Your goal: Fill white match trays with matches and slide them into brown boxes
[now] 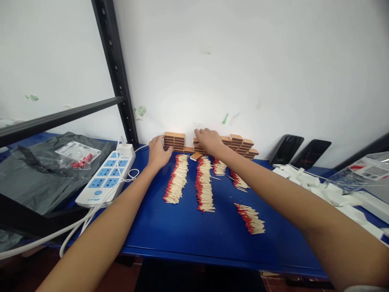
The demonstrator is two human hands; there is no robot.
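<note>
Small brown matchboxes [174, 141] are stacked in rows along the white wall at the back of the blue table [182, 235]. My left hand [158, 152] reaches to the left stack, fingers curled against its side. My right hand [208, 140] rests on the middle stack [240, 145], fingers bent over the boxes; what it grips, if anything, is hidden. One loose matchbox [196, 156] lies just in front. Rows of red-tipped matches [177, 178] [204, 184] run toward me between my arms, with smaller piles [251, 219] to the right.
A white and blue power strip [106, 176] with cables lies at the left, beside a grey plastic bag [33, 170] and a black shelf post [117, 77]. Two dark phones [287, 149] lean on the wall at the right, near white packets [331, 194].
</note>
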